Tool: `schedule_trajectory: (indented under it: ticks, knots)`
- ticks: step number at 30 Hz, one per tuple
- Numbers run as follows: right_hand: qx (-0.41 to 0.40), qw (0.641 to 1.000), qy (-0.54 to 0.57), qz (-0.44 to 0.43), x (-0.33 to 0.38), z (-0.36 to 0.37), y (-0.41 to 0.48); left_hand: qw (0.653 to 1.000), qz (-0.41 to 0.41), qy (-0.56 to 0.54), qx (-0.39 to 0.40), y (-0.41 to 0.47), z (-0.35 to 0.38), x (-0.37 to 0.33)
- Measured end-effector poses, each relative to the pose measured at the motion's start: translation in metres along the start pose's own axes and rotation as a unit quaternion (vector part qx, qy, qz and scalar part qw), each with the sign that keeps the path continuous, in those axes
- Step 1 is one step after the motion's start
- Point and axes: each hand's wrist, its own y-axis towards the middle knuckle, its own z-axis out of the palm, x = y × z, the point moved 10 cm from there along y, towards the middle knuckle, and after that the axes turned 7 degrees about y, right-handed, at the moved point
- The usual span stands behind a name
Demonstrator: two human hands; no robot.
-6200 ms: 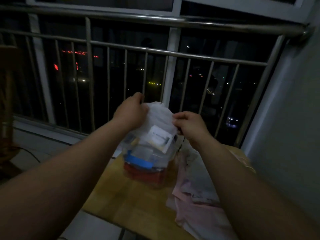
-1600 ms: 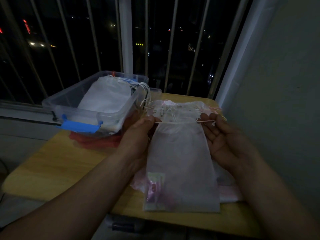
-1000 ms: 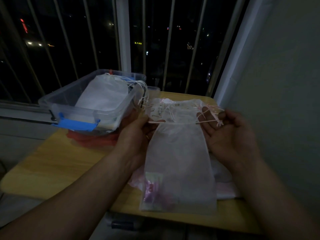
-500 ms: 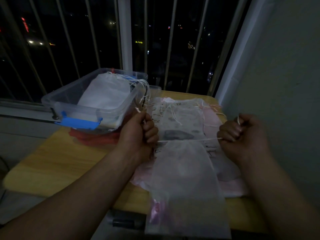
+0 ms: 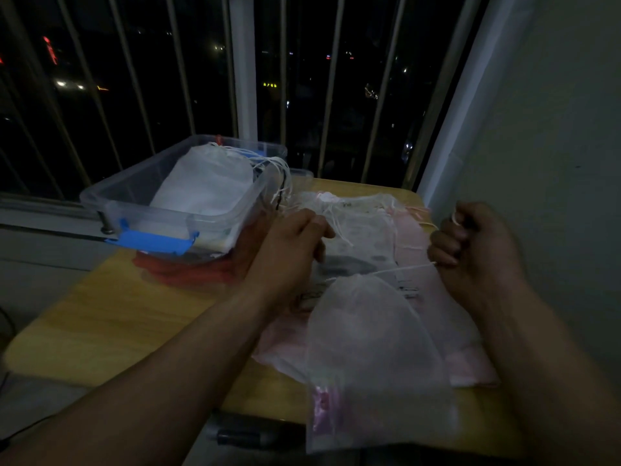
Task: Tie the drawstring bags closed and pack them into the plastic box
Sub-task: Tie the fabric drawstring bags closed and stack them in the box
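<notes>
Cinching the neck shut is the step in hand. The left hand (image 5: 292,253) and the right hand (image 5: 480,250) are both curled into fists, each gripping an end of the drawstring (image 5: 403,269), which runs taut between them across the gathered mouth of the sheer white bag (image 5: 369,348). The right end shows white between the knuckles. The left end is mostly hidden by the fingers, so the hold there is my reading. The bag's body trails toward the near edge of the table (image 5: 111,314), lying over a loose pile of untied bags (image 5: 363,223).

To do this well, I would pull both ends level and outward with equal force, so the gathers close evenly and the thin mesh does not tear. Then bring the ends together and knot them snug against the neck before carrying the bag left.

The plastic box (image 5: 111,196) stands at the far left of the table, holding tied bags (image 5: 208,183) whose cords spill over its right rim. It rests on what looks like a red lid (image 5: 188,269), with a blue latch (image 5: 151,242) on its near side.

The table is small and pale wood-grained, set against a plain wall (image 5: 554,129) on the right. Beyond its far edge, window bars (image 5: 245,79) stand before a night sky with scattered lights, and the room is dim
</notes>
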Motion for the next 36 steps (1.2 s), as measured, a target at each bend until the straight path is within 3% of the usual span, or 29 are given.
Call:
schedule_trajectory:
  ticks: [3, 7, 11, 14, 15, 17, 18, 20, 25, 32, 36]
  knots:
    - [0.092, 0.994, -0.053, -0.031, -0.003, 0.047, -0.008, 0.995, 0.018, -0.019, 0.098, -0.007, 0.027, -0.025]
    - [0.194, 0.975, -0.1, -0.029, -0.011, 0.086, -0.015, 0.985, 0.028, -0.024, 0.169, -0.013, 0.061, -0.038]
    - [0.209, 0.97, -0.116, -0.047, -0.01, 0.1, -0.012, 0.975, 0.037, -0.021, 0.218, -0.015, 0.08, -0.038]
    - [0.174, 0.967, -0.182, -0.047, -0.011, 0.079, 0.003, 0.979, 0.006, -0.047, 0.196, -0.01, 0.079, -0.033]
    - [0.138, 0.948, -0.277, -0.067, -0.01, 0.065, 0.009, 0.982, -0.012, -0.067, 0.175, -0.006, 0.073, -0.029]
    - [0.05, 0.855, -0.501, -0.124, 0.001, 0.04, 0.013, 0.983, -0.049, -0.116, 0.13, 0.002, 0.06, -0.02]
    - [0.013, 0.805, -0.574, -0.153, 0.008, 0.033, 0.01, 0.982, -0.061, -0.141, 0.11, 0.006, 0.054, -0.016]
    - [0.01, 0.756, -0.621, -0.205, 0.015, 0.041, -0.004, 0.978, -0.071, -0.18, 0.085, 0.011, 0.047, -0.012]
    - [0.189, 0.797, -0.573, -0.019, -0.047, 0.06, -0.035, 0.977, -0.072, -0.189, 0.066, 0.014, 0.047, -0.013]
    - [0.187, 0.892, -0.406, 0.067, -0.065, 0.054, -0.039, 0.978, -0.078, -0.191, 0.042, 0.014, 0.039, -0.013]
    - [0.153, 0.953, -0.215, 0.152, -0.077, 0.053, -0.042, 0.986, -0.079, -0.142, -0.02, 0.019, 0.022, 0.001]
